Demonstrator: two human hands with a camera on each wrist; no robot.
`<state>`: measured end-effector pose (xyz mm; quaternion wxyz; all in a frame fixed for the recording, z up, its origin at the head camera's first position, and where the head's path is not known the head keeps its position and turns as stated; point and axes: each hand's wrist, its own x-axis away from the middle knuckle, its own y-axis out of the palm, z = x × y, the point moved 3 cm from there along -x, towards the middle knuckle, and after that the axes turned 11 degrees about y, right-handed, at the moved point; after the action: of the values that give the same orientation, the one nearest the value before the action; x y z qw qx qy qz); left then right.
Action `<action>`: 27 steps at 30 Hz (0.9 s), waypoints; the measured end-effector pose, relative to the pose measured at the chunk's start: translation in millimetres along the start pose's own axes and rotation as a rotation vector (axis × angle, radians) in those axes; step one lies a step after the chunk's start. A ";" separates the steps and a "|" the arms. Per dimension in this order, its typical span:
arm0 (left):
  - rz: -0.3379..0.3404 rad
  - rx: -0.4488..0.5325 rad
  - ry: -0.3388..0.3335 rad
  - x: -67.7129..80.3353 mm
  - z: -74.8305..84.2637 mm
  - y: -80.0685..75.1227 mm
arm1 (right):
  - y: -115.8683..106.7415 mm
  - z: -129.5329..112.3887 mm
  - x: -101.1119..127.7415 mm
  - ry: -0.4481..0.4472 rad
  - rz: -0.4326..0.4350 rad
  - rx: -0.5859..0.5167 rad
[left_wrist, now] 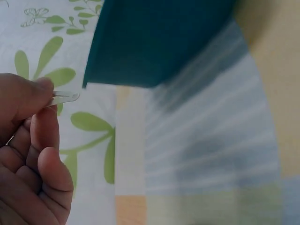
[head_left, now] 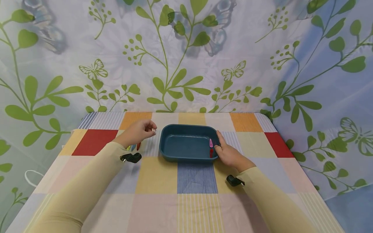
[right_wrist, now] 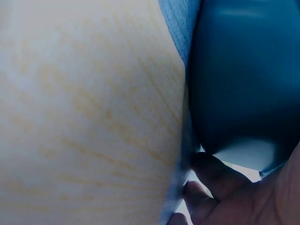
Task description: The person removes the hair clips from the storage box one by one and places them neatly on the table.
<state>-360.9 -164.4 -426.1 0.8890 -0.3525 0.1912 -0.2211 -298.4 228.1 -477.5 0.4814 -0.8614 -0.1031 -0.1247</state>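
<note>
Between thumb and forefinger, my left hand (head_left: 140, 132) pinches a pale snap hair clip (left_wrist: 66, 97), held in the air left of the blue plastic tub (head_left: 189, 159). The tub sits on the table. At its right end, my right hand (head_left: 228, 154) grips the wall, with the thumb at the rim and fingers along the outside. Inside the tub, near that hand, lie a pink hair clip (head_left: 211, 143) and a red hair clip (head_left: 211, 153). Below the left hand, another red clip (head_left: 138, 146) lies on the cloth beside a blue clip (head_left: 133, 148) and a yellow-green clip (head_left: 128, 148), partly hidden by the wrist.
A patchwork-patterned tablecloth (head_left: 198, 210) covers the table. Behind it hangs a curtain (head_left: 186, 58) printed with green leaves and butterflies. Small black devices (head_left: 132, 158) are strapped to both wrists. A white cable loop (head_left: 30, 176) shows past the table's left edge.
</note>
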 end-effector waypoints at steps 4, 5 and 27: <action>-0.035 -0.002 -0.031 6.8 -13.4 0.7 | -0.4 0.1 -0.8 0.002 0.004 -0.006; -0.043 -0.005 -0.040 8.7 -17.1 1.4 | -0.7 0.0 -0.8 0.003 0.004 -0.005; -0.174 -0.137 -0.146 33.4 -56.4 15.6 | -0.6 -1.1 -1.7 0.018 -0.009 -0.004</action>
<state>-357.2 -202.4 -481.6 0.8519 -0.4427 0.1091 -0.2576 -300.3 227.4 -477.0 0.4799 -0.8608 -0.1022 -0.1349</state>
